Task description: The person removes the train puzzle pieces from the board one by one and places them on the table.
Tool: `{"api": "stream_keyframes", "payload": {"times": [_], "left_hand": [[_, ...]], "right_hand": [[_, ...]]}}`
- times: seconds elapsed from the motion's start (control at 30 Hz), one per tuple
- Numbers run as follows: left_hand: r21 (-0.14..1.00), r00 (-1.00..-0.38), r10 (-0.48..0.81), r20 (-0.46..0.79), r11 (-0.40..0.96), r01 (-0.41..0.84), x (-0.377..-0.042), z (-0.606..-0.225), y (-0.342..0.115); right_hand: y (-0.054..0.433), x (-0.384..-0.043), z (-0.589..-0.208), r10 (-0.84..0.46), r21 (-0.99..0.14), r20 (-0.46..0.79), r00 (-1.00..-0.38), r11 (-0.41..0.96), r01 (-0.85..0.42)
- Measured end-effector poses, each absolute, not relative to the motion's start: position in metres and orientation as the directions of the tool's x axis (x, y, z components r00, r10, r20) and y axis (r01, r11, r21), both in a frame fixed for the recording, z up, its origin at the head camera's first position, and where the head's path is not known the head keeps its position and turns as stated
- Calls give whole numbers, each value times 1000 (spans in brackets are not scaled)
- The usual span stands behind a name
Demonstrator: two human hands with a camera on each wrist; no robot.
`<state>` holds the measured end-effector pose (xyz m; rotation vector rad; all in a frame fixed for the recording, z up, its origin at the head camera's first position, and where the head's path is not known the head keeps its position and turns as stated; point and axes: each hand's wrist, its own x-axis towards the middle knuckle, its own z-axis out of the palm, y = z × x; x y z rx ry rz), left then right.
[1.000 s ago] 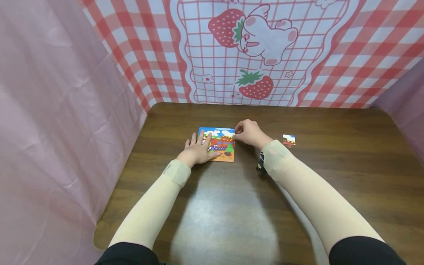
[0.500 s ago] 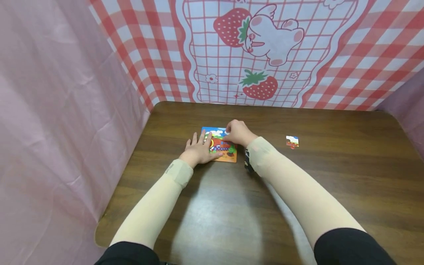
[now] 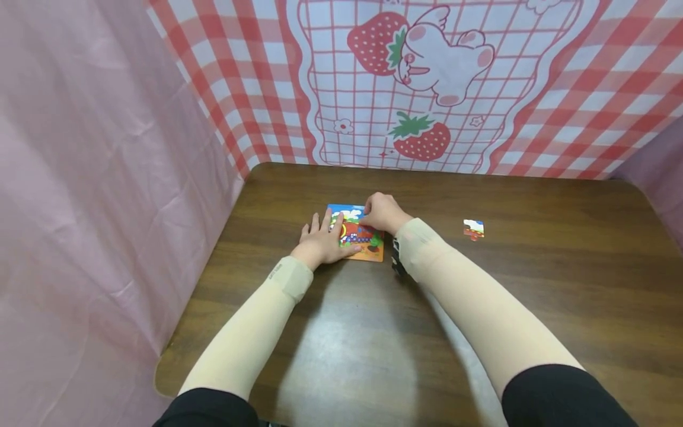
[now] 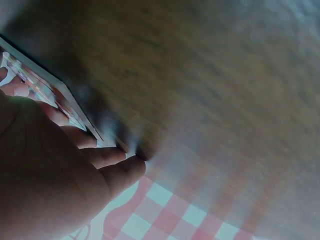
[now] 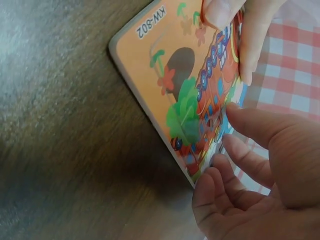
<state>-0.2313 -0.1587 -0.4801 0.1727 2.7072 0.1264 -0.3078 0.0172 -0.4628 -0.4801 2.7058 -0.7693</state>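
Note:
A small jigsaw puzzle (image 3: 368, 256) with a bright red-and-blue picture lies flat on the brown table; its orange corner reads KW-802 in the right wrist view. Across its left part rests my left hand (image 3: 320, 244), fingers spread and straight, thumb along the near side. Over the upper right part, my right hand (image 3: 384, 212) has thumb and curled fingers together at the picture. In the right wrist view those fingertips (image 5: 234, 111) pinch a puzzle piece (image 5: 218, 150), mostly hidden by the fingers, low against the board. A loose puzzle piece (image 3: 474, 229) lies to the right.
The wooden table (image 3: 539, 284) has rounded corners. Behind it hangs a red-and-white checked cloth (image 3: 256, 89) with strawberries, and a pink curtain (image 3: 96, 207) hangs at the left. A dark wrist camera (image 3: 397, 256) sits under the right wrist.
My right hand has moved left from the puzzle's right edge to over its upper right part, then stayed there. My left hand stays on the puzzle. The head view has shifted slightly.

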Motion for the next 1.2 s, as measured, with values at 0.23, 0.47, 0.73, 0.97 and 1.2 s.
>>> {"api": "stream_keyframes", "payload": {"times": [0.23, 0.47, 0.73, 0.97, 1.2], "left_hand": [[101, -906, 130, -403, 990, 98, -231, -481, -158], [110, -896, 130, -424, 990, 91, -234, -483, -157], [110, -870, 111, -481, 992, 66, -243, -490, -157], [102, -882, 123, -454, 991, 86, -237, -487, -157], [66, -901, 222, -372, 975, 213, -222, -477, -149]], "right_hand": [[16, -308, -465, -383, -541, -198, -902, 810, -225], [16, -308, -464, -364, -550, -203, -909, 811, -202], [18, -308, -465, -361, -584, -141, -922, 782, -217], [17, -309, -467, -353, -616, -150, -924, 764, -191], [16, -311, -469, -355, -603, -129, -926, 770, -212]]}}
